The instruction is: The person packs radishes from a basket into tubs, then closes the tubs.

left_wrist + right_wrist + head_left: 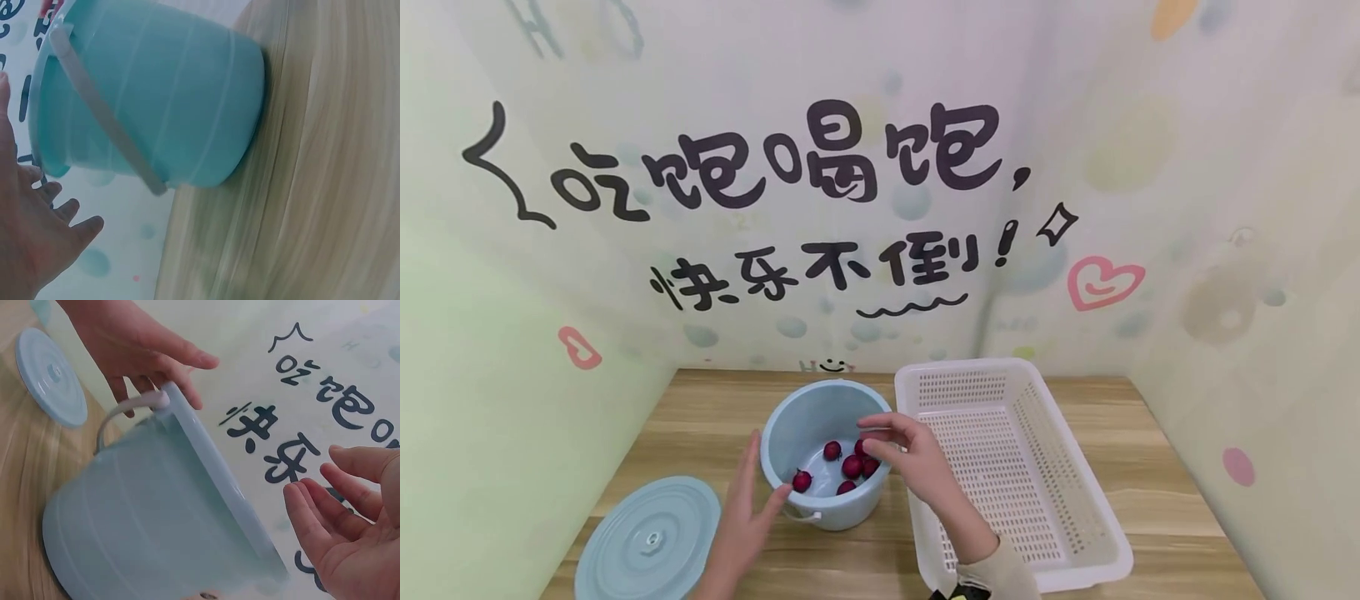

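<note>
A light blue bucket [850, 515] stands on the wooden table, several small dark red round fruits [852, 466] lying at its bottom. Close to the bucket's left rim is my left hand [741, 521], fingers spread and holding nothing; whether it touches the rim I cannot tell. Over the right rim hovers my right hand [925, 468], its fingers loosely bent. In the right wrist view that right hand [359, 531] has nothing between thumb and fingers. The bucket's pale handle [109, 122] hangs down its outer side in the left wrist view.
To the left lies a round light blue lid [651, 508] on the table [715, 417]. A white perforated plastic basket [992, 467] sits right of the bucket, with my right forearm across its near left side. A wall [820, 75] with black lettering rises behind.
</note>
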Demonstrator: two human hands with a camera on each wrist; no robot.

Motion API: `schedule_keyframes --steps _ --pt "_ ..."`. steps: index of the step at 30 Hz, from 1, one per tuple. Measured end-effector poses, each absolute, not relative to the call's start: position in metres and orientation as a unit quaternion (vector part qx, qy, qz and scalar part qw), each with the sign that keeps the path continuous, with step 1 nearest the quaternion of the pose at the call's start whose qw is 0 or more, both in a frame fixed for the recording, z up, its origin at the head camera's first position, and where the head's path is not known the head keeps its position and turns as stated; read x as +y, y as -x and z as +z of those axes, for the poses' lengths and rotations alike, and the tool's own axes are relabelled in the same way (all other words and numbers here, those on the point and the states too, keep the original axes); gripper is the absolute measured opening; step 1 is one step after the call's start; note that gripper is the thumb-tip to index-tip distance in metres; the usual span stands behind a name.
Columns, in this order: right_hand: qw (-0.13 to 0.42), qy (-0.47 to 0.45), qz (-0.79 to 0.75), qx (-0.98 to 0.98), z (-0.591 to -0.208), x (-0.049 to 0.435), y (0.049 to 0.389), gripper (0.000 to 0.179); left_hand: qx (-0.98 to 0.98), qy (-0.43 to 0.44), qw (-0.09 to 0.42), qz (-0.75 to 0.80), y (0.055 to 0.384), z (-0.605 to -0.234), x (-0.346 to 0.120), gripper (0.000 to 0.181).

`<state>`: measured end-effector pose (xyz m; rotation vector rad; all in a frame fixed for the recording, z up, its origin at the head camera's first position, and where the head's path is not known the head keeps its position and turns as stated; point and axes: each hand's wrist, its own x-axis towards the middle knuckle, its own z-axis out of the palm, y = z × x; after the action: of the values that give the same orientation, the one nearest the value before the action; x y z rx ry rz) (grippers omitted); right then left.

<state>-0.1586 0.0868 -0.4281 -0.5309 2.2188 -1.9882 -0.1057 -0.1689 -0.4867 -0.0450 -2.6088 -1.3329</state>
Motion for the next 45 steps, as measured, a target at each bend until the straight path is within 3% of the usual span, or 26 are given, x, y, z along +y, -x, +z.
schedule_keyframes --steps 5,13,26,40,45 --pt "0.067 0.192 -0.668 0.716 -0.427 0.065 0.150 0.029 -0.888 0.027 0.133 -0.439 0.103 -0.490 -0.190 0.074" --pt "0.047 0.272 -0.715 0.643 -0.428 0.019 0.129 0.025 -0.894 -0.013 0.135 -0.427 0.094 -0.485 -0.230 0.067" --pt "0.102 0.377 -0.696 0.603 -0.465 -0.044 0.098 0.030 -0.897 -0.119 0.108 -0.411 0.080 -0.485 -0.311 0.062" --pt "0.108 0.309 -0.614 0.718 -0.545 -0.079 0.100 0.051 -0.872 -0.237 0.034 -0.427 0.070 -0.517 -0.359 0.071" --pt "0.174 0.262 -0.619 0.719 -0.558 -0.089 0.096 0.067 -0.872 -0.249 0.005 -0.421 0.067 -0.529 -0.370 0.075"
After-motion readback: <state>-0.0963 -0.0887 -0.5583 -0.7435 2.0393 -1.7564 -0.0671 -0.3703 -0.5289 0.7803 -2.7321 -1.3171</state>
